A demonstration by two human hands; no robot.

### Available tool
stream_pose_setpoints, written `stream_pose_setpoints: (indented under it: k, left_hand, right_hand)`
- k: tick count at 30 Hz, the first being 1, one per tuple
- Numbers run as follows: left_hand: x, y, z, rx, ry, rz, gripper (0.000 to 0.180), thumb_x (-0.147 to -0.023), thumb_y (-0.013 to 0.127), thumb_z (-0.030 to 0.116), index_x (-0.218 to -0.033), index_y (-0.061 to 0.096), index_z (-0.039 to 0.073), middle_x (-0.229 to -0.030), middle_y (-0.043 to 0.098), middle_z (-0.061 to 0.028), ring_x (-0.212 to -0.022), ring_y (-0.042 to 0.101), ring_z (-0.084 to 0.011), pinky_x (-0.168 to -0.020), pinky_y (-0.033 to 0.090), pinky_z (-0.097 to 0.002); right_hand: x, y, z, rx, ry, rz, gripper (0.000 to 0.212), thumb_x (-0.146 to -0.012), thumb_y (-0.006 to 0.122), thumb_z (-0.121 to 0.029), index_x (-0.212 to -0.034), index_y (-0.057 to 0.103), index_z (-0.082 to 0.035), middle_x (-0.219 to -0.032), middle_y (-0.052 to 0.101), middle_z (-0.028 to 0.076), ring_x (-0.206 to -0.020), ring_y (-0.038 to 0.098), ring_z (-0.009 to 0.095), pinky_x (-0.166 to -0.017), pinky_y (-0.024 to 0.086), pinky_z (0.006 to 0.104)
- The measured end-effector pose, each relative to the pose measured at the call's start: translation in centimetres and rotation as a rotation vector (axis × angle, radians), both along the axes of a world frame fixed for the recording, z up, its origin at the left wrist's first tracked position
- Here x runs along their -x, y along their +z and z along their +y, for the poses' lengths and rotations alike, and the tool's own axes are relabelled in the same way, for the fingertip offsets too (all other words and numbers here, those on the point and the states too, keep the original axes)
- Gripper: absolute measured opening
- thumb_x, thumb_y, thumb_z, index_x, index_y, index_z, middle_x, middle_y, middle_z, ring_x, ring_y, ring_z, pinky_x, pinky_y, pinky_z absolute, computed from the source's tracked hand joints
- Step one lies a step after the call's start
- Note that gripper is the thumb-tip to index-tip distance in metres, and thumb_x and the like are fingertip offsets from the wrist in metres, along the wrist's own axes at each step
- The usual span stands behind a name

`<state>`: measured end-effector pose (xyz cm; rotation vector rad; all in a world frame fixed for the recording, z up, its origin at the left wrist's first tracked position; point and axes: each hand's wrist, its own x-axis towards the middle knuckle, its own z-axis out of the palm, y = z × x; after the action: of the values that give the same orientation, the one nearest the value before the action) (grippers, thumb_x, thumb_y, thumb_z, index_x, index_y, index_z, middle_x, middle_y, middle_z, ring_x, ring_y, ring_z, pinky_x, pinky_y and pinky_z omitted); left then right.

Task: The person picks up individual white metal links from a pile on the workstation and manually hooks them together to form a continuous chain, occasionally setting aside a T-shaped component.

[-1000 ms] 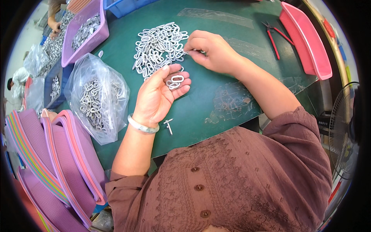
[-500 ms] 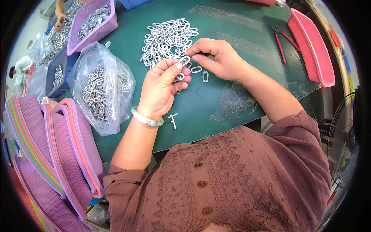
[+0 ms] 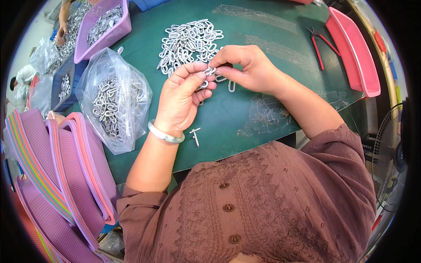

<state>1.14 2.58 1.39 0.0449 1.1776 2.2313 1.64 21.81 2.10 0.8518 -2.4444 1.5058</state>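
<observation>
My left hand (image 3: 183, 96) is closed around small oval metal links, with one link (image 3: 210, 71) pinched between thumb and forefinger. The thumb and forefinger of my right hand (image 3: 245, 68) grip the other end of that same link. Just beyond both hands lies a heap of silvery oval links (image 3: 186, 44) on the green tabletop (image 3: 215, 127). A loose link (image 3: 232, 86) rests flat beneath my right hand, with another partly covered beside it. Two small metal pins (image 3: 195, 136) lie crossed close to my left wrist.
On the left stands a clear plastic bag (image 3: 115, 98) of links, by stacked purple baskets (image 3: 79, 171). Beyond it are a blue bin (image 3: 66, 87) and a purple basket (image 3: 103, 33) of metal pieces. Red-handled pliers (image 3: 319, 48) lie by a pink basket (image 3: 351, 52). Another person's hand (image 3: 61, 33) reaches in far left.
My right thumb and forefinger have come down onto the link in my left fingers, covering more of it. My left hand has hardly moved.
</observation>
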Motion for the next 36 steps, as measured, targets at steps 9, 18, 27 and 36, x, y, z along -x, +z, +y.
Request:
stream_pose_setpoints:
  k: [9,18,27,36]
  left_hand:
    - [-0.44,0.12,0.52,0.181,0.091,0.190,0.017,-0.083,0.055,0.003,-0.100,0.053,-0.001,-0.086,0.061,-0.0088,-0.071,0.058,-0.0117,-0.059,0.048,-0.0205]
    - [-0.38,0.17,0.30,0.120,0.071,0.129,0.016,-0.086,0.049,0.002,-0.101,0.054,-0.002,-0.086,0.062,-0.0095,-0.071,0.060,-0.0124,-0.059,0.048,-0.0204]
    - [-0.48,0.26,0.32,0.111,0.086,0.122,0.017,-0.086,0.049,0.003,-0.100,0.055,-0.002,-0.086,0.062,-0.0088,-0.072,0.060,-0.0124,-0.060,0.049,-0.0205]
    - [-0.49,0.37,0.31,0.103,0.075,0.129,0.016,-0.085,0.050,0.003,-0.099,0.057,-0.003,-0.085,0.062,-0.0082,-0.071,0.060,-0.0119,-0.060,0.049,-0.0202]
  right_hand:
    - [-0.03,-0.23,0.04,0.074,0.043,-0.161,0.016,-0.077,0.062,-0.004,-0.092,0.060,0.000,-0.083,0.060,0.006,-0.075,0.057,0.013,-0.066,0.045,0.0242]
    - [0.00,-0.13,0.13,0.037,0.038,-0.105,0.016,-0.077,0.063,-0.005,-0.092,0.060,0.000,-0.081,0.060,0.006,-0.073,0.057,0.014,-0.064,0.044,0.0249]
    - [0.02,-0.12,0.13,0.033,0.030,-0.100,0.016,-0.077,0.063,-0.005,-0.091,0.060,0.000,-0.081,0.060,0.006,-0.073,0.057,0.014,-0.064,0.044,0.0249]
    - [0.04,-0.36,0.24,0.035,0.026,-0.120,0.016,-0.078,0.062,-0.007,-0.092,0.061,-0.001,-0.082,0.061,0.006,-0.073,0.056,0.013,-0.065,0.044,0.0249]
